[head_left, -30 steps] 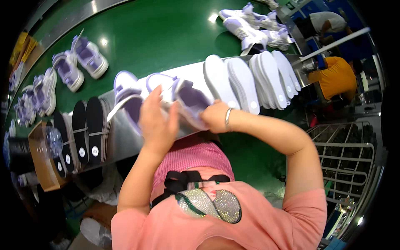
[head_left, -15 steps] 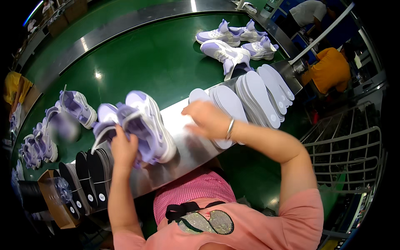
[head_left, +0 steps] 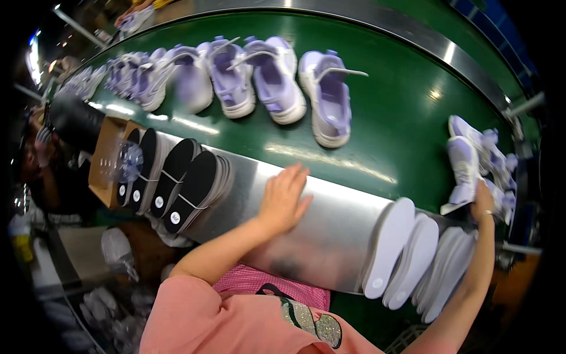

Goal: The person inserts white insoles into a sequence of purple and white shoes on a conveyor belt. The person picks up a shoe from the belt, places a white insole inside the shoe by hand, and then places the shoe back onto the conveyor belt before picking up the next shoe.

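My left hand [head_left: 285, 199] is empty, its fingers apart above the bare metal ledge [head_left: 253, 236]. Beyond it, a lavender-and-white sneaker [head_left: 328, 109] stands on the green belt with its tongue pulled out. At the far right my right hand [head_left: 483, 199] has its fingers closed at the heel end of another lavender-and-white sneaker [head_left: 463, 164], which lies in a small cluster of sneakers. Part of the grip is hidden by the shoe. Pale grey insoles [head_left: 390, 245] lie in overlapping stacks on the ledge, between my two hands and close to my right forearm.
More sneakers [head_left: 274, 82] stand in a row along the belt to the left. Bundles of black insoles [head_left: 194, 186] lie on the ledge's left part, beside a cardboard box [head_left: 103, 159] with a clear plastic bottle [head_left: 130, 160]. A metal rail [head_left: 413, 29] borders the far side.
My left hand has let go of the sneakers it held, and sneakers now stand on the belt ahead. My right hand has moved from above the insoles to the right-hand cluster. The view has turned.
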The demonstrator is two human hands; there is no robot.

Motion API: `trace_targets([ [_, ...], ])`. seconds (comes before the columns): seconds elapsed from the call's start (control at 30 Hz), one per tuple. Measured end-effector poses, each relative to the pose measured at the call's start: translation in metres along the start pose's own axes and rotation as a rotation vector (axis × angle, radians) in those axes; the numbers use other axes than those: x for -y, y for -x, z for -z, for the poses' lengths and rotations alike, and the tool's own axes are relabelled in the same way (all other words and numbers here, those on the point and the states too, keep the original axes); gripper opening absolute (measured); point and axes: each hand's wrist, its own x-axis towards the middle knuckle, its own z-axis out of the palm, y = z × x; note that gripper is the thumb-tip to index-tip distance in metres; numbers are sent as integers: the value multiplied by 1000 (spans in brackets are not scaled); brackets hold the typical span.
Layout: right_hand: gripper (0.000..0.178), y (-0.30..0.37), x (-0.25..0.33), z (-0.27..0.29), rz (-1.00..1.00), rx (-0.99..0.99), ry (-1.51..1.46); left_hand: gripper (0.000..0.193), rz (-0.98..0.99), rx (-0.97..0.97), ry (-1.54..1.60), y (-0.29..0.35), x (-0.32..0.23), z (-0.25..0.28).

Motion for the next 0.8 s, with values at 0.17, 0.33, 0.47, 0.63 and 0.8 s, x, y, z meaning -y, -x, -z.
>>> trace_targets([
  [0.17, 41, -80, -4, -28, -127, -30, -284, 44, -12, 46, -109, 29, 7, -13],
  [0.33, 35, -146, -1, -42, -166, -37, -291, 40, 26, 51, -119, 20, 2, -14],
  [0.47, 31, -174, -3, -49, -199, -43, -323, 40, 38, 69, -107, 20, 1, -17],
  [0.63, 27, -172, -11, -37, -203, -151, -533, 40, 23, 53, -65, 27, 1, -17],
  [0.8, 26, -149, 1, 27, -74, -359, -1099, 39, -5, 6, -51, 36, -1, -14],
])
